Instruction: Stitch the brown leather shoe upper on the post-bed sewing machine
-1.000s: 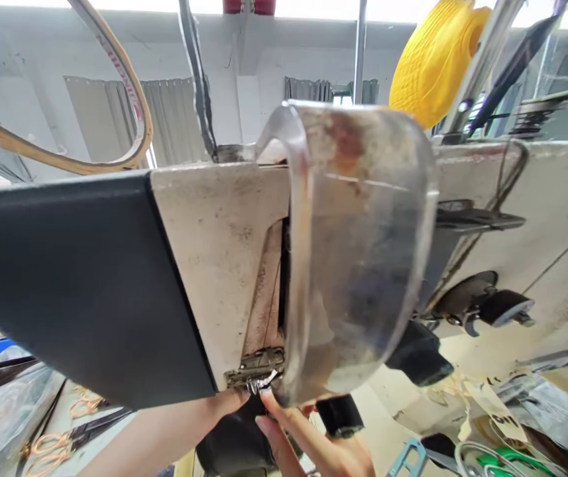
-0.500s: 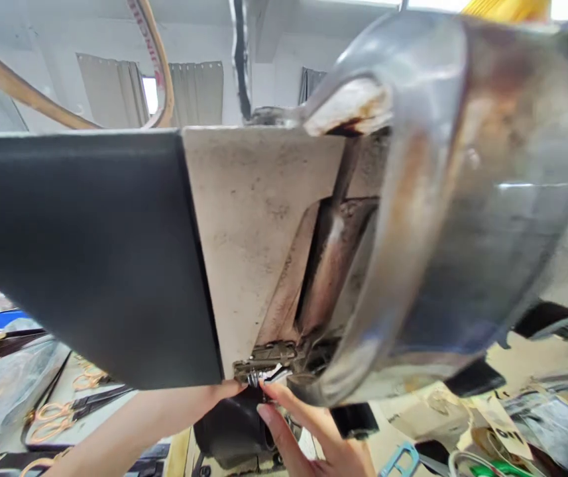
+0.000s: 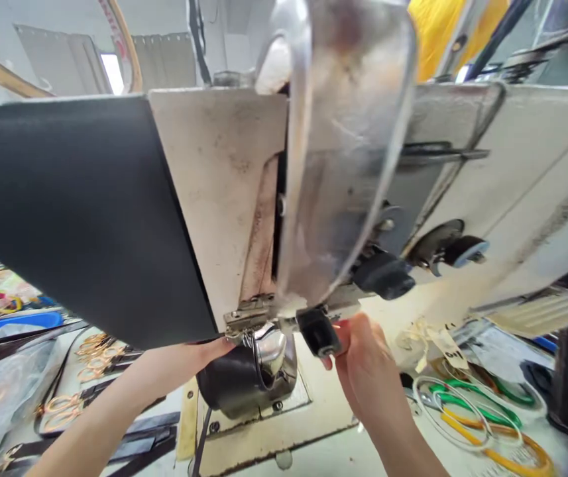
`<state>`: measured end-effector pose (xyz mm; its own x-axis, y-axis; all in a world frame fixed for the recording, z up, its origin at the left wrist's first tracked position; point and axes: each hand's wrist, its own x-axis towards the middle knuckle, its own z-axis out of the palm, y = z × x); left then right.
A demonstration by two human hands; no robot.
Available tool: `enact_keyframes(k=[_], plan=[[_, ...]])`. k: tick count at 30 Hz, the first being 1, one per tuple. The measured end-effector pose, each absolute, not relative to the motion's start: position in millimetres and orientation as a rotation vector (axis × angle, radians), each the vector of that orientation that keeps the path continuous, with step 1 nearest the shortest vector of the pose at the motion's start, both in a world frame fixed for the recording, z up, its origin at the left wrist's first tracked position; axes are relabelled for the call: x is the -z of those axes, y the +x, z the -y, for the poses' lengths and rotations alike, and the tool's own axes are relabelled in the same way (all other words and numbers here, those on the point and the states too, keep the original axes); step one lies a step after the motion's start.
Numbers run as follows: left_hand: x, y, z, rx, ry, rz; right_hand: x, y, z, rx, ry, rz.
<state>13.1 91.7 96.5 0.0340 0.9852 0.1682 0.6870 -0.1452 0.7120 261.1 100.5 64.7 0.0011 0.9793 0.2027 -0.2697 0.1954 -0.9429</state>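
We see the dark leather piece [image 3: 228,384] under the sewing machine's needle area [image 3: 251,318], on the surface [image 3: 313,424]. Our left hand [image 3: 204,351] rests against it, its grip hidden. Our right hand [image 3: 363,358] is closed on a black knob [image 3: 317,331] just beside it.

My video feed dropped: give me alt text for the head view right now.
The left hand reaches under the sewing machine head while the right hand touches a black knob. A clear guard hangs in front.
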Motion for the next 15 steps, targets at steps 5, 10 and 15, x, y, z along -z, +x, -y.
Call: enact_keyframes(k=[5, 10, 15], plan=[[-94.9, 17.4, -73.9, -0.782, 1.797, -1.731, -17.9, 251.7, -70.1, -1.243, -0.895, 1.520], [-94.6, 26.5, -71.2, -0.882, 1.848, -1.595, -0.2, 236.1, -40.8, -0.851, -0.919, 1.828], [-91.9, 24.8, -73.7, -0.892, 1.783, -1.633, 6.5, 219.5, -27.5, -0.808, -0.928, 1.581]])
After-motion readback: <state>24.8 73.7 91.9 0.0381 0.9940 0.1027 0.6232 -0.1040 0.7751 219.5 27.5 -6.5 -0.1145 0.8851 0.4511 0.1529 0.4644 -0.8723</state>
